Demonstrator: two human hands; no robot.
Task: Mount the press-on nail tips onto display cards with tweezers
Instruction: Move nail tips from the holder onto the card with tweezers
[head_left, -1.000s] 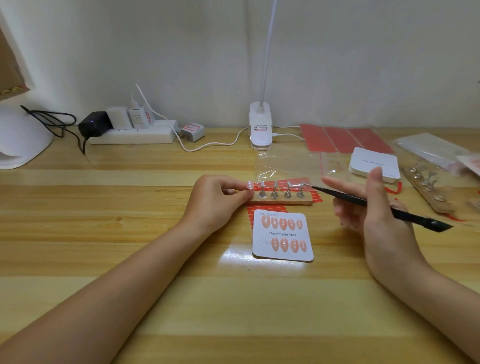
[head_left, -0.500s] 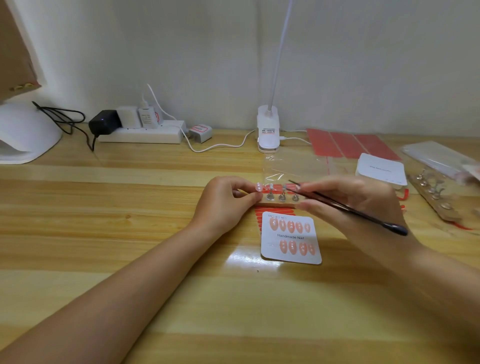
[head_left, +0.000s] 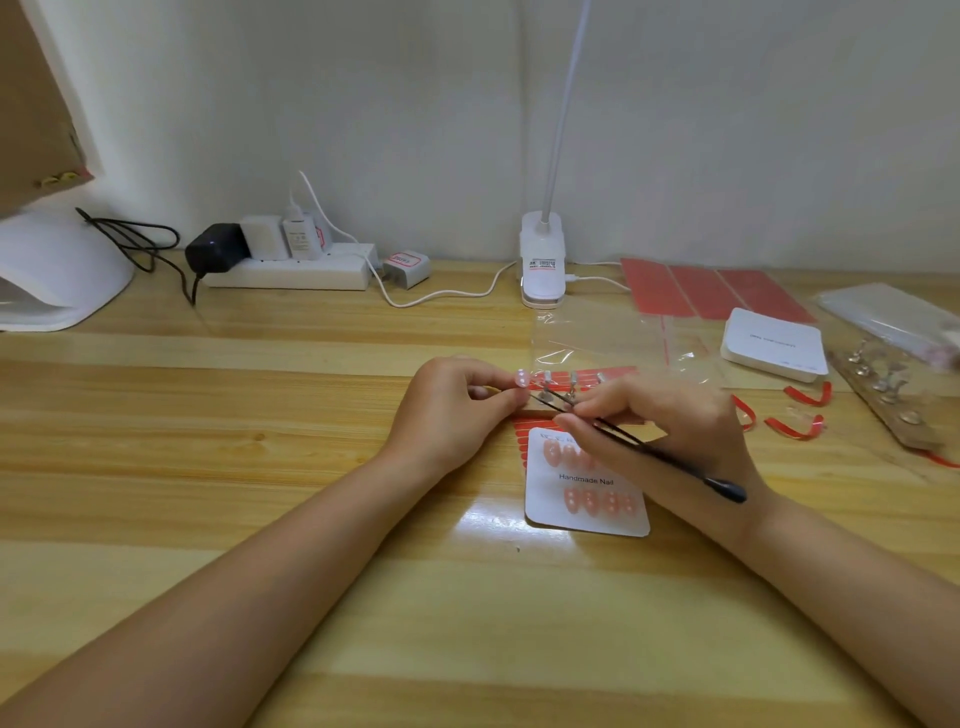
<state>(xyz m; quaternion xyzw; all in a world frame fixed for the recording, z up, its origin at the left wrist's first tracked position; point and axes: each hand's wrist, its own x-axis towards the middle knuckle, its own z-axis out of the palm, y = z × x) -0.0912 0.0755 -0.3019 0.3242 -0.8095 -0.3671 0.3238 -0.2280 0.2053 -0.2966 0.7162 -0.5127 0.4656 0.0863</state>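
Observation:
My left hand (head_left: 451, 407) pinches the left end of a wooden nail holder strip (head_left: 558, 397), whose metal stands carry a pale pink nail tip (head_left: 522, 378) at its left end. My right hand (head_left: 662, 423) grips black tweezers (head_left: 631, 441) with their tips pointing left, close to the pink tip and my left fingers. A white display card (head_left: 587, 486) printed "Handmade Nail" lies just in front of the hands, with two rows of orange-pink nail tips on it. My right hand partly hides its upper row.
A stack of blank white cards (head_left: 774, 343), red adhesive sheets (head_left: 711, 288), clear plastic bags (head_left: 613, 338) and a second wooden holder (head_left: 883, 395) lie at the right. A clip lamp (head_left: 542, 265), power strip (head_left: 288, 270) and white nail lamp (head_left: 57, 270) stand at the back.
My right hand has swung the tweezers leftward across the holder strip, from its right end to the pink tip beside my left fingers. The left hand has kept its hold.

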